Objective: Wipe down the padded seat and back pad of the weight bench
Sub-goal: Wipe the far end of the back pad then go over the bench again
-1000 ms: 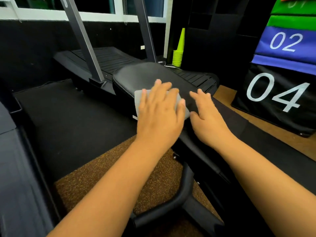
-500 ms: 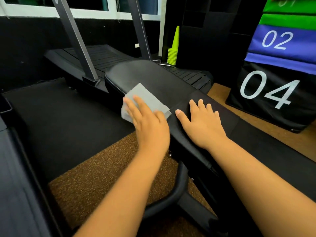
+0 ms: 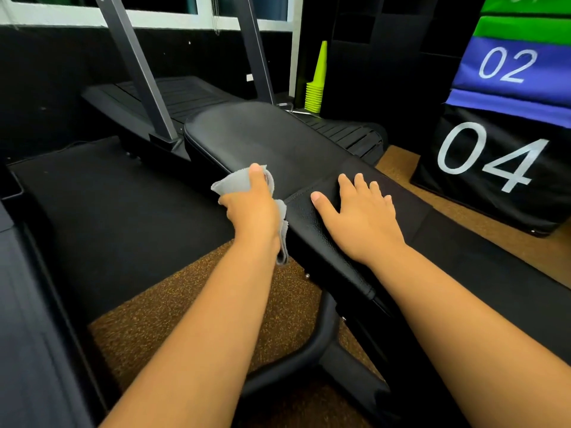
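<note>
Two hands, left (image 3: 251, 208) gripping cloth (image 3: 230, 182), right (image 3: 358, 216) flat on bench seat (image 3: 312, 230), bench running away.

One head-worn wide view looks forward and down, close over the bench pad (image 3: 278, 143)

White numerals "04" stand large on the black bottom section (image 3: 494, 168) of a stacked soft plyo box, well right of the hand resting flat on the bench. Directly above, "02" reads in white on the blue section (image 3: 513, 66). The green section (image 3: 522, 24) on top carries a numeral cut off by the frame edge, too little to read. No other lettering is legible.
</note>
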Available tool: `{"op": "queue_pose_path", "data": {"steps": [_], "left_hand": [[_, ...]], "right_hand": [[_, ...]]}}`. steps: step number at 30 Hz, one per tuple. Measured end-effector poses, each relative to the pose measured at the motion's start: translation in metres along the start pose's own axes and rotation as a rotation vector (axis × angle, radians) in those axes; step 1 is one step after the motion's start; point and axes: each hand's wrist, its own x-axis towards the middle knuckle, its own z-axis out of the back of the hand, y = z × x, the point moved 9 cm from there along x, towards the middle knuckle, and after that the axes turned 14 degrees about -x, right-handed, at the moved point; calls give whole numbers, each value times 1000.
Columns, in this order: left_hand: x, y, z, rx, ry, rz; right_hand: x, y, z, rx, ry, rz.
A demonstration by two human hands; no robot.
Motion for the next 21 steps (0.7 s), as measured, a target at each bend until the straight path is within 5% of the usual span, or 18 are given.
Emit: {"op": "queue_pose_path", "data": {"steps": [6, 14, 21], "left_hand": [[-54, 13, -4, 96, 64, -139], [-8, -49, -9, 257, 22, -385], [-61, -19, -10, 281, 217, -587]], "right_hand": [[1, -1, -2, 7, 2, -8], [-1, -1, 0, 10, 3, -1], [0, -1, -1, 4, -6, -1]]}}
